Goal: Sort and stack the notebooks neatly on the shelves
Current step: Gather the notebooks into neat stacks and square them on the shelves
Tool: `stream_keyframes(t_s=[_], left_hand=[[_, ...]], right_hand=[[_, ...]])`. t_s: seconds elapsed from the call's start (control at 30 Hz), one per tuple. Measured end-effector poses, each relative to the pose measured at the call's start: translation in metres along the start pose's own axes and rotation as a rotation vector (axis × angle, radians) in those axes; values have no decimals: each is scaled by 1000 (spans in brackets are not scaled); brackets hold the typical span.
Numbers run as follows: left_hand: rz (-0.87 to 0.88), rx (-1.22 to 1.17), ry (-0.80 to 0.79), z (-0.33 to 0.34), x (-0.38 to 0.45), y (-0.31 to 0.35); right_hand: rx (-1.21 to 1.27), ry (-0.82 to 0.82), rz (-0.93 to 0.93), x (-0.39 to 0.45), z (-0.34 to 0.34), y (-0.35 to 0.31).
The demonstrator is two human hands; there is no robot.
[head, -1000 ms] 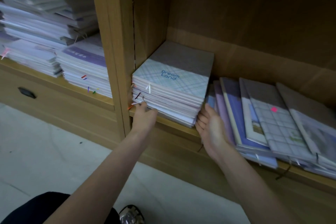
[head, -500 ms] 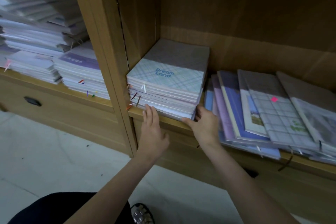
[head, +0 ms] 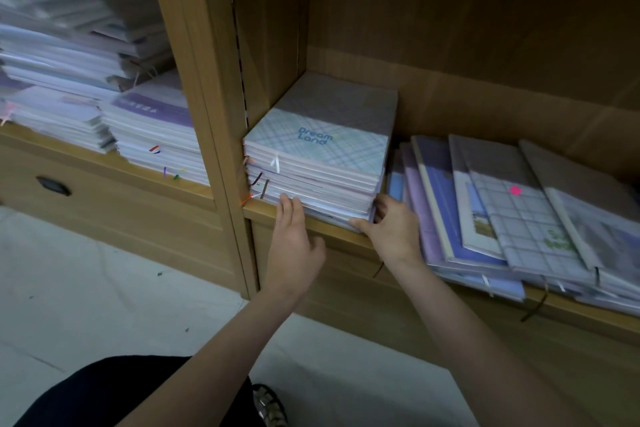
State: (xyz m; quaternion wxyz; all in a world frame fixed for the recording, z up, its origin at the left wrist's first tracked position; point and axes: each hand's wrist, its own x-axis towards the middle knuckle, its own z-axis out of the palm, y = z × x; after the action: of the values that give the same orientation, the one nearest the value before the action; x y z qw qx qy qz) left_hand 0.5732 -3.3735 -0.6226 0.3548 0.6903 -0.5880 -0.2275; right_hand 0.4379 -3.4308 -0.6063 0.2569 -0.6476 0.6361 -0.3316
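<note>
"Dream Land" notebook stack [head: 318, 166] squared; left hand [head: 294, 243] flat against its front, right hand [head: 391, 229] gripping its corner; leaning notebooks [head: 502, 211] unsorted.

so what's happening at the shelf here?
A person is squaring up a stack of notebooks, topped by a "Dream Land" cover, in the left corner of a wooden shelf. The left hand presses flat fingers against the stack's front edge; the right hand grips its front right corner. To the right, a fanned row of notebooks lies overlapping, not yet stacked.
</note>
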Motion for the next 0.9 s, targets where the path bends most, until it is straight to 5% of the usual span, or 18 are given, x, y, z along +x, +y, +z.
stream_keyframes(t_s=[0.13, 0.37, 0.9], left_hand=[[-37, -33, 85, -6, 1, 5], [9, 59, -46, 10, -9, 7], [54, 75, -131, 12, -3, 1]], right_hand=[[-75, -109, -3, 2, -7, -2], [-199, -155, -98, -3, -22, -3], [55, -113, 67, 2, -7, -7]])
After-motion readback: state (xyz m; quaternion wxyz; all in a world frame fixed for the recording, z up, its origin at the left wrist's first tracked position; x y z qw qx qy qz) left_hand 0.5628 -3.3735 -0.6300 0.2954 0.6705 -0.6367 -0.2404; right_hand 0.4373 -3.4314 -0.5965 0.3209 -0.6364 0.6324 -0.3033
